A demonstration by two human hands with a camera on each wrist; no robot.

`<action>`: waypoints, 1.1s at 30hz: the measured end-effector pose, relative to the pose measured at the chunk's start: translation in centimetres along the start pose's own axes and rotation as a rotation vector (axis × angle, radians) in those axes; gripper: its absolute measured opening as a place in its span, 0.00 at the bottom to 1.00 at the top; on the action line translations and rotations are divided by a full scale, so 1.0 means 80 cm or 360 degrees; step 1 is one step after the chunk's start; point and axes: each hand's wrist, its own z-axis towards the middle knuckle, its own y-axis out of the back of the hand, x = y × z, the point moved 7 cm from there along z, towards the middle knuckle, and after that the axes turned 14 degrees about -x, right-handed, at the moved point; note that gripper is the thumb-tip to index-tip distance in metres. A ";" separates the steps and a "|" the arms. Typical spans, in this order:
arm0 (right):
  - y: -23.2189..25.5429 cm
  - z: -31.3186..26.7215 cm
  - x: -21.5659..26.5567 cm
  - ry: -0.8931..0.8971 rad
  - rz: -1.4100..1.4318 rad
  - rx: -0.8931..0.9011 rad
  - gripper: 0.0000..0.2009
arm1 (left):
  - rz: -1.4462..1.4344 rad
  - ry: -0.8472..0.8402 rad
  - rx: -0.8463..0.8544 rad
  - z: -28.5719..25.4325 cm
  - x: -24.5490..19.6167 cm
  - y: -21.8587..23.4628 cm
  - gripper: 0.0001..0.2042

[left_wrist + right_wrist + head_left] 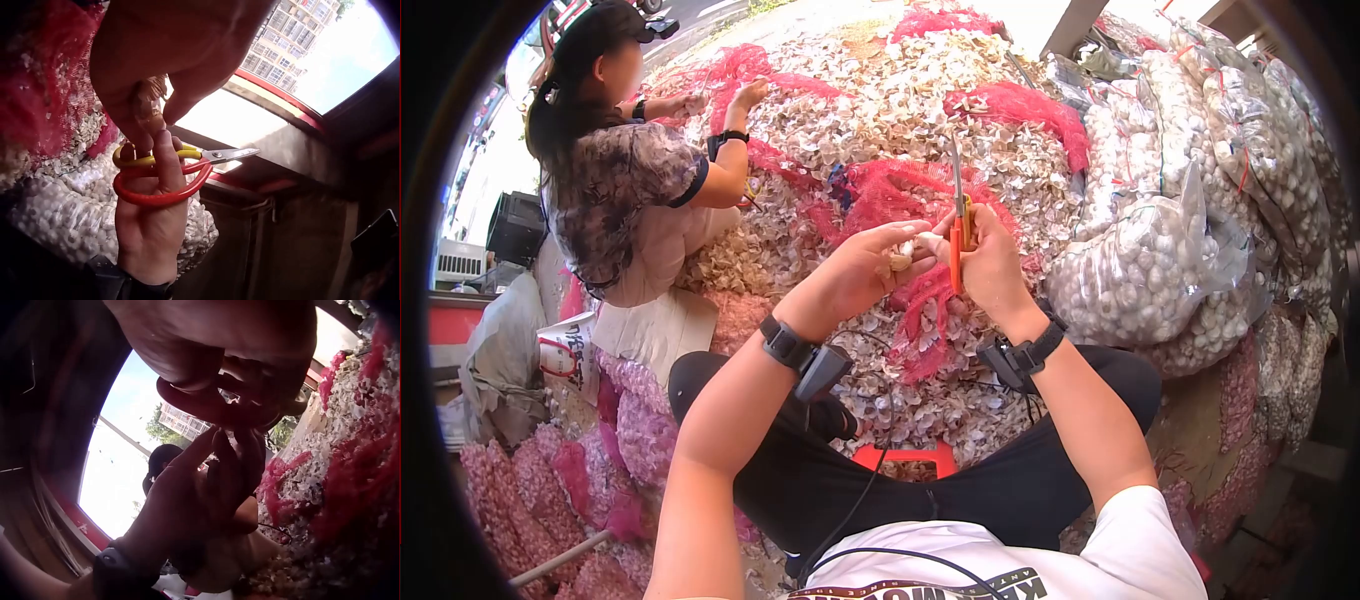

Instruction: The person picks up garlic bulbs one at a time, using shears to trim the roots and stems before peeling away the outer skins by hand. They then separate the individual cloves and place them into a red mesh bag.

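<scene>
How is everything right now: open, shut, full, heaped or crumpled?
Left hand: holding garlic
Right hand: holding scissors
Scissors: blades closed, or nearly so
Garlic piece: papery skin showing
Front clear plastic bag: bulging with garlic bulbs
Red netting: crumpled
Garlic skins: loosely heaped

Capped person [625, 190] upper left; printed bag [568, 360] beside grey sack [505, 345].

I see open air over the husk heap [900, 100] beyond the left hand [862, 268] and right hand [992, 265]; the scissors [958, 195] jut into it, garlic bags [1125, 275] wall the right side, another person [625, 180] blocks the left.
</scene>
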 end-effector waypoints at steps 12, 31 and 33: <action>-0.009 -0.015 0.022 -0.0180 0.0272 0.0142 0.10 | -0.0580 0.0092 -0.0078 0.020 0.011 0.014 0.22; 0.000 -0.005 -0.007 -0.0083 -0.0257 -0.0127 0.21 | -0.0406 0.0140 0.0120 0.002 0.015 -0.012 0.13; 0.003 0.001 -0.012 -0.0088 0.0039 -0.0104 0.20 | -0.0476 0.0159 0.0103 -0.001 0.013 -0.011 0.13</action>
